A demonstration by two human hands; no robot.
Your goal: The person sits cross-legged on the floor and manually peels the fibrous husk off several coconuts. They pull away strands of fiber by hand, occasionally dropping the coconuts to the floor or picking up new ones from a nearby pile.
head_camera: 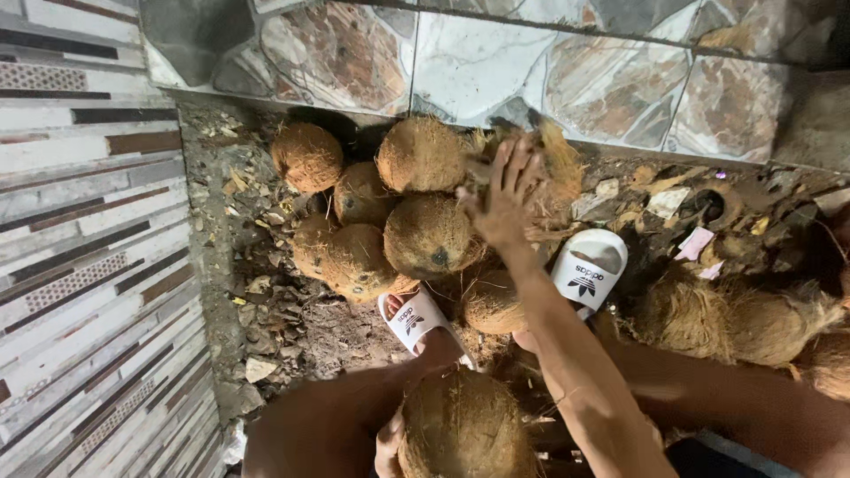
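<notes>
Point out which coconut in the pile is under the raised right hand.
The husky coconut at the pile's back right, against the stone step. The right hand, fingers spread, reaches it; the others sit left or nearer. The left hand steadies a separate coconut.

Warm, dim light with deep shadow pockets and some motion blur

Yellowish light falls evenly on the pile of brown, hairy husked coconuts (390,212) and glares off the white rubber slide sandals (589,265); the ground's right edge and the bottom right corner sink into shadow, the raised right hand (506,199) is smeared by movement, and the striped tiled wall (88,221) bends at the left.
</notes>
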